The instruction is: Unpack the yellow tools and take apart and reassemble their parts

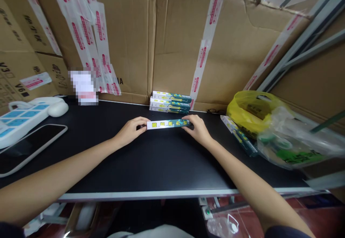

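A long slim printed box point(168, 124), white at its left end and dark green at its right, with yellow lettering, is held between both hands above the black table. My left hand point(132, 130) pinches its left end between thumb and fingers. At the other end, my right hand point(198, 128) grips it the same way. Just behind it, a small stack of similar slim boxes point(170, 103) lies against the cardboard wall. Farther right, another such box point(239, 136) rests at a slant beside a yellow plastic bag point(249, 110).
On the left are a white power strip point(32, 114) and a phone point(29, 150). A clear plastic bag point(291, 146) sits at the right. Tall cardboard point(129, 44) closes off the back of the black table point(161, 166). A metal frame point(293, 51) stands right.
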Motion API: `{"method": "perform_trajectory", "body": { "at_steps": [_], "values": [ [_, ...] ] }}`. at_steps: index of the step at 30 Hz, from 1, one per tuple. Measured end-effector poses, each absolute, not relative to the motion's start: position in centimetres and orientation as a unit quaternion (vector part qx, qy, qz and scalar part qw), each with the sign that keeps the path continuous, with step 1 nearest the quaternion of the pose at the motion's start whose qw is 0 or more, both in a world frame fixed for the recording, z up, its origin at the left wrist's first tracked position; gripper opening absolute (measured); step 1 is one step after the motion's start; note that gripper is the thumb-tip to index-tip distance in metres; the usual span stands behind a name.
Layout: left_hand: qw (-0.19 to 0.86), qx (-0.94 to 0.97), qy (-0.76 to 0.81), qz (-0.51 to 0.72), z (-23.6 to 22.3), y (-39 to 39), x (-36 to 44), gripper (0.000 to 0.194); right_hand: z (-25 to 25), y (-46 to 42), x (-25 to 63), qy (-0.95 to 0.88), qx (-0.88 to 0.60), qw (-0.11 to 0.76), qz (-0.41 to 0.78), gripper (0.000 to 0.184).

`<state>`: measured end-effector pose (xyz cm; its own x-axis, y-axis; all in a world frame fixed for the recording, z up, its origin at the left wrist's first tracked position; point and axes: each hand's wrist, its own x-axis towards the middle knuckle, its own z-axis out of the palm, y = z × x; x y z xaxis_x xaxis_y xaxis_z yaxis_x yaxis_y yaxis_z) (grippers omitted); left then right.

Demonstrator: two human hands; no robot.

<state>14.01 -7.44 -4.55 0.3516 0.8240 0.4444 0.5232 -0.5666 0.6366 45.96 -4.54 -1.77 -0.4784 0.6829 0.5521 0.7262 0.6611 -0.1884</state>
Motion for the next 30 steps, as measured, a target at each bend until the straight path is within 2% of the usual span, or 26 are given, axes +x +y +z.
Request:
{"method": "perform_trajectory", "body": {
  "at_steps": [12, 23, 30],
  "values": [
    [0.162, 0.829, 0.415, 0.339, -3.8, -7.9, 14.1, 0.01, -1.8, -4.1, 46.6, -0.87, -0.405, 0.282, -0.021, 0.027],
    [0.152, 0.818, 0.445, 0.33, -3.6, -8.1, 14.2, 0.021, -1.7, -3.6, 47.3, -0.87, -0.409, 0.273, -0.017, 0.026],
    [0.122, 0.814, 0.471, 0.317, -3.8, -7.8, 13.8, 0.031, -1.5, -3.1, 48.2, -0.872, -0.433, 0.226, -0.034, 0.025]
  ]
}}
